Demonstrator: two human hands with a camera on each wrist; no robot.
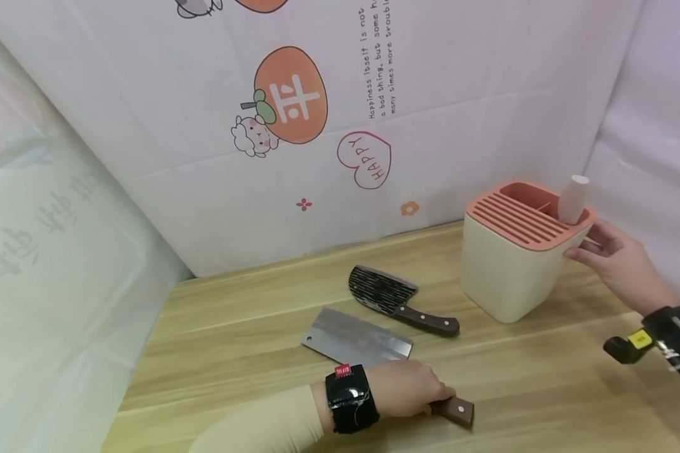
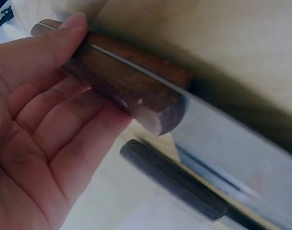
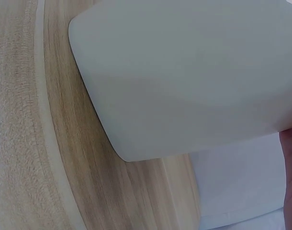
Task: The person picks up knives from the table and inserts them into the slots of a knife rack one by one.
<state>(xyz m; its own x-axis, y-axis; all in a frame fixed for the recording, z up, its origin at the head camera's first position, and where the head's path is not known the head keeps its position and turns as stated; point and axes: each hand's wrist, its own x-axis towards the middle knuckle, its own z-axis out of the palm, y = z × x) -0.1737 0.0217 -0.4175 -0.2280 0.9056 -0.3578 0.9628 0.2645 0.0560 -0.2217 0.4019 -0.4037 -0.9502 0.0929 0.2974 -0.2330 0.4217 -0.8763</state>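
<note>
My left hand grips the brown wooden handle of a cleaver. Its broad plain steel blade points left over the wooden table, and the thumb lies along the handle in the left wrist view. Just beyond it rests a second knife with a dark patterned blade and a black handle. At the right, my right hand holds a cream knife holder by its right side, thumb toward the front. In the right wrist view, the holder's wall hides most of that hand.
The holder has a slotted coral lid, with a pale handle standing in its right rear compartment. A printed white cloth hangs behind the wooden table. More pale cloth borders the left and right sides.
</note>
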